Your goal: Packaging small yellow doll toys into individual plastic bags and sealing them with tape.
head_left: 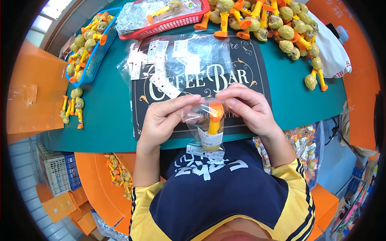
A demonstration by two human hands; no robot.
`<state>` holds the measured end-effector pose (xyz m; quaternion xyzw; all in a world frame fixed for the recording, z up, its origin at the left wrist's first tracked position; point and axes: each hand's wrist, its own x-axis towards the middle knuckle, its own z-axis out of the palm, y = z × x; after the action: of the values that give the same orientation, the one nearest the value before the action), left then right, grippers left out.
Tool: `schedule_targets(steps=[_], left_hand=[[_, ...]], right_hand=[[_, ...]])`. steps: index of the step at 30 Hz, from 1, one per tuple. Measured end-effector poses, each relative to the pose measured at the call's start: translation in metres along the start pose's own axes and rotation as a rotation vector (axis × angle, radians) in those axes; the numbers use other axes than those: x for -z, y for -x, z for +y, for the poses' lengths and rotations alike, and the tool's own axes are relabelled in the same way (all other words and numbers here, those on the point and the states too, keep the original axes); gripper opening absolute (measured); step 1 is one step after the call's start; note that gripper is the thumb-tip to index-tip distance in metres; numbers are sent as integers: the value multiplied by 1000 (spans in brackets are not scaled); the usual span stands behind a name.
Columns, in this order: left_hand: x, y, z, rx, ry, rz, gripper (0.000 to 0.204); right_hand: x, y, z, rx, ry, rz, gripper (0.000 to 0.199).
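A clear plastic bag (196, 127) hangs between my hands at the near edge of the mat, with a yellow toy (213, 126) inside, its orange end up. My left hand (167, 120) pinches the bag's left top edge. On the other side, my right hand (251, 108) has thumb and forefinger closed at the right top edge, next to the orange end. A white printed label (210, 139) covers the toy's lower part, and a header card (205, 152) shows at the bag's bottom. More flat clear bags (209, 54) with white labels lie just beyond my hands.
A dark printed mat (257, 98) lies on the green table (307, 104). A blue basket (97, 60) of gold-headed toys stands left, loose toys (77, 105) near it. At the back are a red basket (173, 26) of packages and a toy pile (277, 22). Bagged toys (307, 150) sit lower right.
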<state>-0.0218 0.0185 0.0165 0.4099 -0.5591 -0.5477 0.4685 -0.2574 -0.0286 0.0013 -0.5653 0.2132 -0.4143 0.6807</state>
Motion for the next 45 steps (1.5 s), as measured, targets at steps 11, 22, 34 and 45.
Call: schedule_targets(steps=[11,22,34,45], left_hand=[[-2,1,-10,-76,180,66,66],[-37,8,-25,59,356,281,11],[-45,7,-25,147,464,329,16],[-28,11,-25,85,334,355,43]], right_hand=[[19,3,1,124,-101,-56,18],[14,5,-5,120,117,-49,11],[14,8,-10,202,348,-43,16],[16,10,-9,177,333,-42,24]])
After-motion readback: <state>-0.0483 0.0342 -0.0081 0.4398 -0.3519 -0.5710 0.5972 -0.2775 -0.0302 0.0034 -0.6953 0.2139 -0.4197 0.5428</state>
